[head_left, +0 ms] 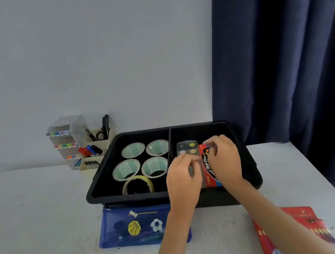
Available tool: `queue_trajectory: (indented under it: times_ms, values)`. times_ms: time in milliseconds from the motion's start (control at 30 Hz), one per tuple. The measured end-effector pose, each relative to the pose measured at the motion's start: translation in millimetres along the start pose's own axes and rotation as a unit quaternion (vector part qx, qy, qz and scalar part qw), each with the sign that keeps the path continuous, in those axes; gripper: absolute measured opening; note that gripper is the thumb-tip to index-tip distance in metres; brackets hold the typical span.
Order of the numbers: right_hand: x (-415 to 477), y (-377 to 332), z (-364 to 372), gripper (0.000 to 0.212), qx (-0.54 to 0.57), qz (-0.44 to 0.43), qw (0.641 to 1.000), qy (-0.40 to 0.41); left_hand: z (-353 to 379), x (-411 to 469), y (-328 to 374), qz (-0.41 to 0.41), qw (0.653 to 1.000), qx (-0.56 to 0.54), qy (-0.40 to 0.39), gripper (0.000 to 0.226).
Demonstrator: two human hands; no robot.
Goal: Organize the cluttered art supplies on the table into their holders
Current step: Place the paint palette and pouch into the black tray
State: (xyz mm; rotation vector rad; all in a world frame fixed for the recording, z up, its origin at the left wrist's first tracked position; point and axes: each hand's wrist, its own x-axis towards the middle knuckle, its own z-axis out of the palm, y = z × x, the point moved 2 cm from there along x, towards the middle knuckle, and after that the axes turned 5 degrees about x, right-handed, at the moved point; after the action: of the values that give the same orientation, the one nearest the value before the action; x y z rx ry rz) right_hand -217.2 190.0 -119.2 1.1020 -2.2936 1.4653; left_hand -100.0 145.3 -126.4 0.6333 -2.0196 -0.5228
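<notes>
Red box [206, 164] lies in the right compartment of the black tray [141, 131], hard against a clear paint case [187, 146]. It is probably light, stiff card, easily dented, so hold it by the long edges. The right hand [225, 159] pinches its far end; the left hand [181, 178] curls onto the case. Tape rolls [133, 150] fill the left compartment. A blue pouch [133, 228] lies at the tray's near edge and a red pencil pack [299, 216] near the surface's [35, 220] right corner.
</notes>
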Motion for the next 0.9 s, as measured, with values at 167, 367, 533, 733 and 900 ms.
queue_trajectory:
  times_ms: [167,367,533,733,900]
  values:
    - [-53.6,-48.0,4.3,0.021,0.139,-0.144,0.98,-0.001,-43.7,-29.9,-7.8,-0.018,0.994,-0.002,0.107,0.026]
    - [-114.3,-55.6,23.2,0.022,0.143,-0.189,0.97,-0.046,-90.1,-78.4,-38.1,-0.14,0.961,0.03,0.236,0.02]
    - [-148.2,-37.4,30.1,0.028,0.096,-0.056,0.99,-0.089,-110.7,-122.8,-81.4,-0.316,0.906,0.073,0.271,0.024]
    - [-163.3,-33.0,31.2,0.052,0.255,0.22,0.926,-0.17,-116.1,-145.5,-116.1,-0.441,0.884,0.039,0.15,0.044]
    - [-164.6,-26.6,29.3,0.029,0.315,0.349,0.85,-0.239,-131.6,-158.5,-111.9,-0.419,0.862,-0.083,0.272,0.026]
